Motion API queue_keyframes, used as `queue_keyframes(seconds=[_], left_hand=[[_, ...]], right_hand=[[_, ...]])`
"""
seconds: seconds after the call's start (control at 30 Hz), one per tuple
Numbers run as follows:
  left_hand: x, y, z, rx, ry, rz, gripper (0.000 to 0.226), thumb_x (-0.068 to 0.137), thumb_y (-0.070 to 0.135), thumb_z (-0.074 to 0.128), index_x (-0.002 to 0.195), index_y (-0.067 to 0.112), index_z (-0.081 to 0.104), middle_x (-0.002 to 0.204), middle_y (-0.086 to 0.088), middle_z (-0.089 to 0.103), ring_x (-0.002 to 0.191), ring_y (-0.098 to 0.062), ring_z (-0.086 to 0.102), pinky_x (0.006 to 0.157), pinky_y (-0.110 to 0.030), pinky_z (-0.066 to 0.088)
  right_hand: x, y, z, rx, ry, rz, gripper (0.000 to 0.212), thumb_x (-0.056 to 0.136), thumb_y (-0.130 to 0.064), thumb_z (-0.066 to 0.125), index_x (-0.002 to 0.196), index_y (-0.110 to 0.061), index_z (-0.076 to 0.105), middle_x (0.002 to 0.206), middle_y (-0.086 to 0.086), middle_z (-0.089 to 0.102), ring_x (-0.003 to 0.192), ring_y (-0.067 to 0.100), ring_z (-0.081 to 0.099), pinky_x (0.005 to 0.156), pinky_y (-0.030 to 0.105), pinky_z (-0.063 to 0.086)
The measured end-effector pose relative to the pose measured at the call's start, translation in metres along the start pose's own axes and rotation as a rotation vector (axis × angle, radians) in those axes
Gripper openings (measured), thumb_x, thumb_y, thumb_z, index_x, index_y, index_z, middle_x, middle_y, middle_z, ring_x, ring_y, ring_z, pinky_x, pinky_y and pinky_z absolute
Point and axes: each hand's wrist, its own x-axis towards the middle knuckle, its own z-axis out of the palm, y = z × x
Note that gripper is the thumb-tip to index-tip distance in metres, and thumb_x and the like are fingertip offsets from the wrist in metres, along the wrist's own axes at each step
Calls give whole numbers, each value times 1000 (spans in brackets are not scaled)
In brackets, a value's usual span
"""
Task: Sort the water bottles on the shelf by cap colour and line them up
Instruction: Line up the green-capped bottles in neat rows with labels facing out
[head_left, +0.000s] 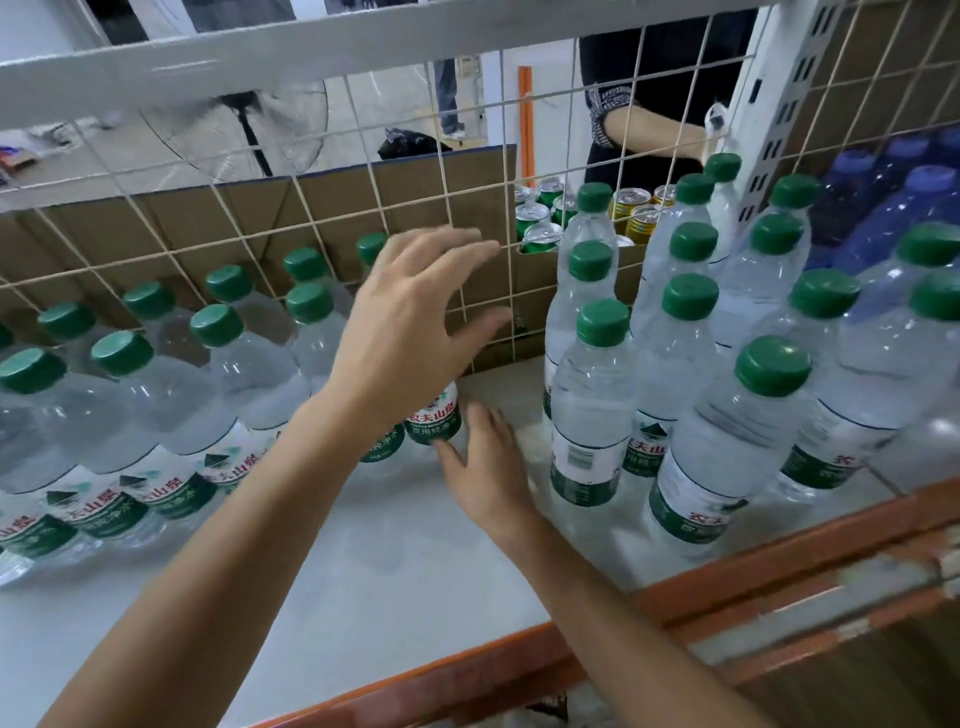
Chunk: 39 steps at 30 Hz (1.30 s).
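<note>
While the head camera looks down on the white shelf (363, 571), nine green caps show whole in the left group (215, 364) and thirteen in the right group (592, 415). The left hand (410, 332), fingers spread and holding nothing, hovers over one labelled bottle (434, 421) and hides its cap. The right hand (485, 470), fingers straight and gripping nothing, lies just beside that bottle's base. Wire mesh (332, 218), cardboard (441, 182) and cans (535, 215) stand behind.

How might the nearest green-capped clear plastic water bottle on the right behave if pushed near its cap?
Full of water, the green-capped clear plastic bottle probably feels heavy for its size. Tall and narrow, it may tip rather than slide, likely into close-standing neighbouring bottles.
</note>
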Motion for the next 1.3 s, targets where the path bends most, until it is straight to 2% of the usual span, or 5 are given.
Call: queue_keyframes(seconds=[0.2, 0.47, 0.7, 0.83, 1.3], left_hand=[[4, 47, 15, -398, -311, -2, 58, 81, 47, 66, 131, 20, 52, 115, 6, 65, 98, -6, 63, 90, -31, 53], [0, 49, 13, -420, -270, -4, 43, 74, 40, 75, 103, 21, 50, 86, 13, 60, 73, -1, 61, 69, -14, 53], [6, 21, 3, -18, -142, 22, 41, 76, 58, 65, 92, 20, 67, 80, 3, 62, 70, -17, 57, 61, -28, 45], [14, 11, 3, 179, -152, -11, 50, 78, 63, 59, 86, 14, 61, 78, -2, 62, 69, -24, 57, 59, -36, 51], [76, -24, 8, 465, -424, -154, 44, 82, 52, 63, 94, 10, 64, 95, -11, 65, 101, -29, 50, 72, -36, 38]], right_hand=[[-46, -14, -37, 2, 136, -150, 18, 86, -21, 50, 93, -15, 65, 83, -1, 66, 72, 15, 60, 64, 29, 50], [-95, -3, -68, -14, 599, -12, 11, 85, -23, 52, 96, -23, 50, 78, -3, 50, 67, 12, 49, 58, 22, 43], [-74, 10, -42, -202, 313, 126, 76, 65, -31, 83, 124, -3, 45, 117, 13, 54, 110, 25, 52, 88, 26, 46], [-40, 7, -28, -259, 296, 146, 71, 68, -20, 81, 126, 0, 46, 115, 19, 56, 106, 37, 53, 90, 42, 45], [43, 30, 5, -81, 144, 130, 61, 89, -9, 56, 144, -5, 29, 142, 15, 43, 131, 30, 39, 108, 39, 33]])
